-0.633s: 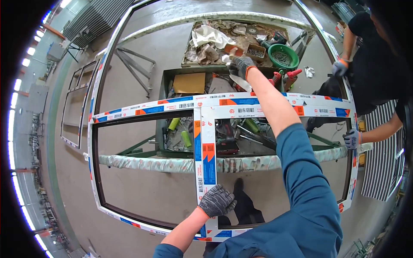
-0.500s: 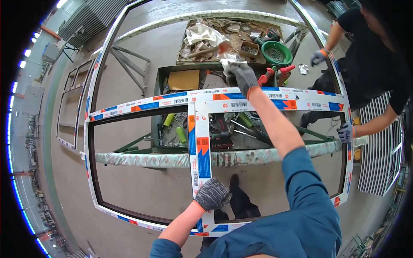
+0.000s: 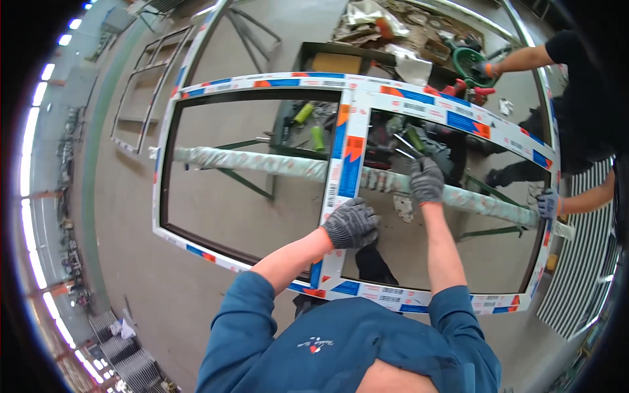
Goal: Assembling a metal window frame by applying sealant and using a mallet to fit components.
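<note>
A large window frame (image 3: 335, 185), wrapped in white, blue and orange film, lies in front of me. My left hand (image 3: 352, 224), in a grey knit glove, lies over its middle upright. The fingers curl past the upright's right edge, and what they hold, if anything, is hidden. Over the right-hand opening, at the padded support bar (image 3: 275, 162), is my gloved right hand (image 3: 427, 180). Its fingers are bent together, their tips out of sight. A crumpled white scrap (image 3: 404, 208) shows just below that hand, apart from it.
Across to the right, a co-worker's hand (image 3: 549, 203) grips the frame's edge; the other (image 3: 486, 69) is at a green basket (image 3: 470, 63). Beyond the middle rail stand a tool box (image 3: 336, 63) and a cluttered bench. Striped metal profiles (image 3: 576, 255) lie at right.
My right hand has come back from the box to the right opening. A white scrap now shows below it. The co-worker's upper hand has gone from the frame to the basket. My view has shifted.
</note>
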The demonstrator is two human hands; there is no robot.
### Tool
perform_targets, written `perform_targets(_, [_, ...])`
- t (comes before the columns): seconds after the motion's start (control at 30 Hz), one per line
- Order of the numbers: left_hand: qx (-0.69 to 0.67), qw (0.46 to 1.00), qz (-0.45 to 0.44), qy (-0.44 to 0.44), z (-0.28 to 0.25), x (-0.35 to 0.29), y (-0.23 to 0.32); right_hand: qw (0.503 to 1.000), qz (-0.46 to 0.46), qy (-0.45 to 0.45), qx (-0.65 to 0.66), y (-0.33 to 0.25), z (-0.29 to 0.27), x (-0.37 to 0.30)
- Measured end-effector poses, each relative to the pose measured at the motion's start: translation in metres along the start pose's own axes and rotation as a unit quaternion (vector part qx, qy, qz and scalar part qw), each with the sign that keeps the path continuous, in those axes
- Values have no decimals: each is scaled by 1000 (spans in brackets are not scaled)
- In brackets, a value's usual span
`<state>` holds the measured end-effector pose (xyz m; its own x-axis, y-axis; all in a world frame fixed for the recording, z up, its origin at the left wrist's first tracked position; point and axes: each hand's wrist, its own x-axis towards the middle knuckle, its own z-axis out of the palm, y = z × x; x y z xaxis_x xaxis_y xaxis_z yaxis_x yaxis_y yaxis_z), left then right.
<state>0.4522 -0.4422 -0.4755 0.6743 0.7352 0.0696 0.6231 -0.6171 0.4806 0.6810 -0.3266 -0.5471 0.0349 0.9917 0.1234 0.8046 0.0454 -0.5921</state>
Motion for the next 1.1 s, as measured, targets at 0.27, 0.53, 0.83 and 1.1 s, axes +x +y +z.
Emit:
perform_targets(0.27, [143,956,-179,183,-41,-29,-170,972,126,-59,-191,-10,18,11])
perform_targets(0.53, [37,890,-422,-166,-79,-15,-343,942,196,-88,-257,-22,27,20])
perform_targets(0.83, [63,910,-392,-119,-64,22,-378,948,192,-73,-243,-17,25,18])
perform_targets(1.1, [-8,920,-361,-152,-17,34,-384,940,214,-69,-255,-16,26,19])
